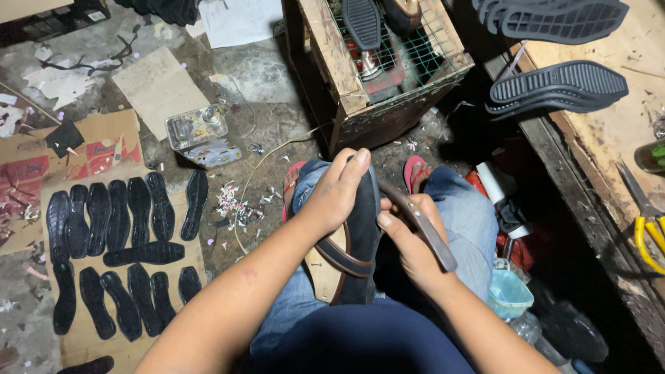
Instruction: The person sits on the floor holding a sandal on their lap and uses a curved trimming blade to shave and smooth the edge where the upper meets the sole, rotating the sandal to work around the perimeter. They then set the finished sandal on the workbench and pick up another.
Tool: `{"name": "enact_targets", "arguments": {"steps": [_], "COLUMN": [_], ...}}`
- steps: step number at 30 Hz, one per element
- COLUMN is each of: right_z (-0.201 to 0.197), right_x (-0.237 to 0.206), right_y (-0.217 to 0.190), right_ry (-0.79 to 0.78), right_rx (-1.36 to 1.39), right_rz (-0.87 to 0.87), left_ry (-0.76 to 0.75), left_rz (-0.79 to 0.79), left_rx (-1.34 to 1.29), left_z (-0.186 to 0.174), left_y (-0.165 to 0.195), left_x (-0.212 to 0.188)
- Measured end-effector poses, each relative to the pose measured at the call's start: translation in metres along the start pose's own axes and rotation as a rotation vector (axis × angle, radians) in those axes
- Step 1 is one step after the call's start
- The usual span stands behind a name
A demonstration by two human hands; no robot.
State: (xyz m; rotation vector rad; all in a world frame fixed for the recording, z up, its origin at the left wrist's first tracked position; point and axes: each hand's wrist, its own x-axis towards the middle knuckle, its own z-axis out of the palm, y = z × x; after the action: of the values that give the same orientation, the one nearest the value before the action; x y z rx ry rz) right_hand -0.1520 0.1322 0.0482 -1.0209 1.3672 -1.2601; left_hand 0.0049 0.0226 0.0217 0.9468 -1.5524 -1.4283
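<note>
A dark sandal with a tan insole and a brown strap rests upright on my lap, over blue jeans. My left hand grips its upper end, fingers wrapped over the dark sole. My right hand holds a long flat metal tool, a knife or a file, with its blade laid against the sandal's edge. My feet in red flip-flops show past my knees.
Several black soles lie in rows on cardboard at the left. A wooden crate with wire mesh stands ahead. Ridged black soles sit on a wooden bench at the right, beside yellow-handled pliers. A metal can lies on the littered floor.
</note>
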Motion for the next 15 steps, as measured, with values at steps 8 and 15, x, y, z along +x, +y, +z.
{"name": "enact_targets", "arguments": {"steps": [8,15], "right_z": [0.003,0.0], "right_x": [0.004,0.011], "right_y": [0.008,-0.004], "right_ry": [-0.17,-0.036], "right_rx": [0.025,0.012], "right_rz": [-0.031,-0.047], "left_ry": [0.055,-0.168], "left_rz": [-0.48,-0.149], "left_rx": [-0.488,-0.222], "left_z": [-0.004,-0.007], "left_y": [0.008,0.05], "left_x": [0.011,0.001]}}
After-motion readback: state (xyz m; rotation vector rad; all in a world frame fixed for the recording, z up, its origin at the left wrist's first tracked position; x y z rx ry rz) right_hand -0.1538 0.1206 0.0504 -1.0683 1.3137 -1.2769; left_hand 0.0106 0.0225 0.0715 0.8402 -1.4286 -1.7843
